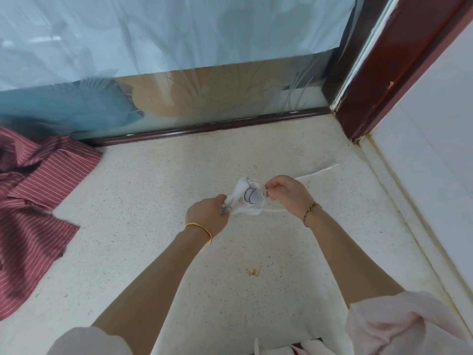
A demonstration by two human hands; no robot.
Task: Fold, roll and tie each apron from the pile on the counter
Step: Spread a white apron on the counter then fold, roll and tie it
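Rolled white apron held between two hands over a speckled counter, in a corner by a window.

The left hand (pixel 208 216) has its fingers curled tight round one end of the white apron roll (pixel 247 199). The right hand (pixel 286 193) pinches the tie (pixel 320 171) at the other end, and the tie's loose length trails right across the pale stone counter (pixel 153 201). A pile of red striped aprons (pixel 33 196) lies crumpled at the left edge. Near the front there is a small orange stain (pixel 253 271). Behind runs patterned frosted glass (pixel 204 93) in a dark red frame (pixel 384 73), which meets a white wall (pixel 435 124) on the right.
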